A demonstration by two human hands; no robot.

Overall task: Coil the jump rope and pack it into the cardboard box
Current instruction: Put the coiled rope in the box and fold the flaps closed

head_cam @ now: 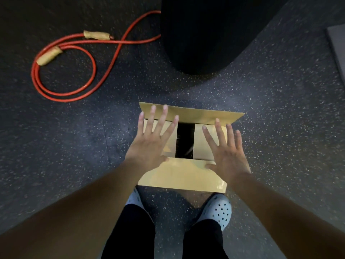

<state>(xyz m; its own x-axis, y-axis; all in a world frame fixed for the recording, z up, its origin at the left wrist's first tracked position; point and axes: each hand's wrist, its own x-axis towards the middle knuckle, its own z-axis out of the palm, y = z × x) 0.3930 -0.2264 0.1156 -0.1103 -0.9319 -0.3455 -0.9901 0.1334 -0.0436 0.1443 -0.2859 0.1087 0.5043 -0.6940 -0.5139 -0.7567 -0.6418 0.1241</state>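
Hands (188, 146) flat on unmarked cardboard box (179, 174)

no readable text, labels, brands or numbers anywhere

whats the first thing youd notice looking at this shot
The red jump rope stands out first, lying in loose loops on the dark speckled floor at upper left, far from the box. Next come the two open hands, left hand and right hand, spread flat over the side flaps of the cardboard box at centre.
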